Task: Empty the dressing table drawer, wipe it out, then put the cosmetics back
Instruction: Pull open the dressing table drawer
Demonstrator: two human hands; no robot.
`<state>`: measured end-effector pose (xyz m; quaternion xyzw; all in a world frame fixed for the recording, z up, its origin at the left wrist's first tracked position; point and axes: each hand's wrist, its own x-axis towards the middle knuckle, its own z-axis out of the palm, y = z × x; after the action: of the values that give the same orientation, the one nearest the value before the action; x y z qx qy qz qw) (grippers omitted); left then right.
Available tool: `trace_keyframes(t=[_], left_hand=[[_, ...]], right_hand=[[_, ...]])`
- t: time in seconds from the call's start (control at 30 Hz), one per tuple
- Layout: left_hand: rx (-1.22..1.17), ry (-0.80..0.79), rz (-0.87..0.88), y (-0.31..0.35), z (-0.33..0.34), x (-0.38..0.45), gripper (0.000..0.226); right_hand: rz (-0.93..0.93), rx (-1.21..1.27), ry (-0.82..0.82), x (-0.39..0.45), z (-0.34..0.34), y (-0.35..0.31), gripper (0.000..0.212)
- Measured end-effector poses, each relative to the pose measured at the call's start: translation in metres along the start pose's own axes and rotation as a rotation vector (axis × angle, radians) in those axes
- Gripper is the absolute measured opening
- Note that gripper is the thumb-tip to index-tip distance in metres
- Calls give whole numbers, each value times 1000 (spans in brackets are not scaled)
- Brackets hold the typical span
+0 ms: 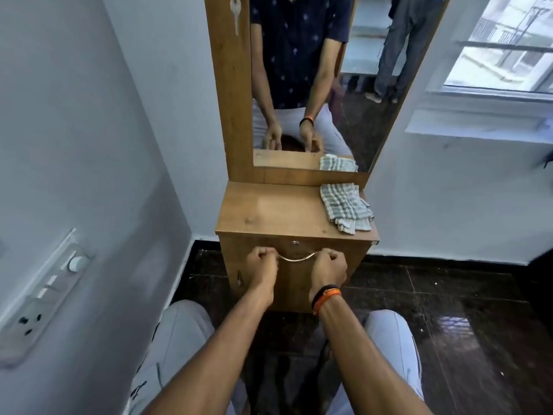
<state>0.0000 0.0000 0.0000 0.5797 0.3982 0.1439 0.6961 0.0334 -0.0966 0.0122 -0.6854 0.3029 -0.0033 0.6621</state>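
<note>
At frame centre, the left hand (pixel 262 263) and right hand (pixel 328 265) each curl round an end of the drawer handle (pixel 296 259) — drawer (pixel 294 277) closed, checked cloth (pixel 344 209) above right.

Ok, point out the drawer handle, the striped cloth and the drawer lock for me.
drawer handle (pixel 296 259): head view, middle of the metal bar between the hands.
striped cloth (pixel 344 208): head view, centre of the fabric.
drawer lock (pixel 295 243): head view, its round metal face.

A tall mirror (pixel 314 70) was set above the unit, a key (pixel 235 10) was hung on its wooden frame, a switch panel (pixel 45 298) was mounted on the left wall, and a window (pixel 505 46) was seen at the right.
</note>
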Motion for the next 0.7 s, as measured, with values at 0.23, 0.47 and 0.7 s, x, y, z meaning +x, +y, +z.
trace_keyframes(t=[0.23,0.47,0.7], left_hand=[[-254,-126,-486,-17,1,26,16],[-383,-206,-543,-16,17,25,27],[-456,-195,-587,-30,7,12,23]], right_hand=[[482,197,-305,18,10,14,19],[507,224,-323,25,27,18,15],[422,239,-191,1,12,32,14]])
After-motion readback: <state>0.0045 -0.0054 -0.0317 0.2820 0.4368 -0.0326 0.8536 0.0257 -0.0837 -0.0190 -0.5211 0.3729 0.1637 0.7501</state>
